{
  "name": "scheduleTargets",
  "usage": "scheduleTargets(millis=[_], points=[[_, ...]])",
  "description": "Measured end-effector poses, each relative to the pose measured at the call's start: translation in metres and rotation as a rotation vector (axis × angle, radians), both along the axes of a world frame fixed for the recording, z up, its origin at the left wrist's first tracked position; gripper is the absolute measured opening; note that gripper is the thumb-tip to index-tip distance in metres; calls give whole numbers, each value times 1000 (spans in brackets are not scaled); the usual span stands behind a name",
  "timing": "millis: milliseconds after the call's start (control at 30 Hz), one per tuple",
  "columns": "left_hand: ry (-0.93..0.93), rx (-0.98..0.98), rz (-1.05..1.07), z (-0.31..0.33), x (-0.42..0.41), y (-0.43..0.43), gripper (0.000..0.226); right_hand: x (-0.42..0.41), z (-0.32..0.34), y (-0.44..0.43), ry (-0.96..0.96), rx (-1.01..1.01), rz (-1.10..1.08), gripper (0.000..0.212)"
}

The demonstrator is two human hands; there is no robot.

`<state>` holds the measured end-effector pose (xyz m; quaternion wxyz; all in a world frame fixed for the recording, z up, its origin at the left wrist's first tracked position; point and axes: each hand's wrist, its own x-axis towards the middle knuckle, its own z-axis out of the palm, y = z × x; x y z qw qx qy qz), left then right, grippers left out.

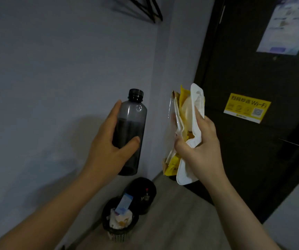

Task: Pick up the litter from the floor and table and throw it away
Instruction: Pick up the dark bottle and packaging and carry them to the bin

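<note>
While both hands are raised near the corner of the room, the litter is held up in the air. A smoky dark plastic bottle, capped, upright and partly filled with dark liquid, sits in the left hand, whose fingers and thumb wrap its lower half. Near it but not touching, the right hand clutches a bundle of yellow and clear wrappers folded together with a white tray. Below, on the floor by the wall, stand two black bins close together. The nearer basket holds crumpled paper and a blue-white carton; the farther bin is behind it. A dark door on the right carries a yellow Wi-Fi sticker.
</note>
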<state>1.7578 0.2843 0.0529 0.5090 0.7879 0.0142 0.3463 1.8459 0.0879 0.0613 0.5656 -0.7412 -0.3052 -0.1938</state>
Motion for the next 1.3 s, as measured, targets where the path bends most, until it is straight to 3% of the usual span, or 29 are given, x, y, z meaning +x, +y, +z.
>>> scheduleTargets(millis=[567,1067,1300], points=[[267,-210,38,-104,145,156,83,153,-115,141,342,-247,-36,79],[491,-235,188,-203,287,187,83,333,-224,178,519,-329,136,80],[661,-294,335,-292,340,186,84,410,-307,192,619,-494,202,78]])
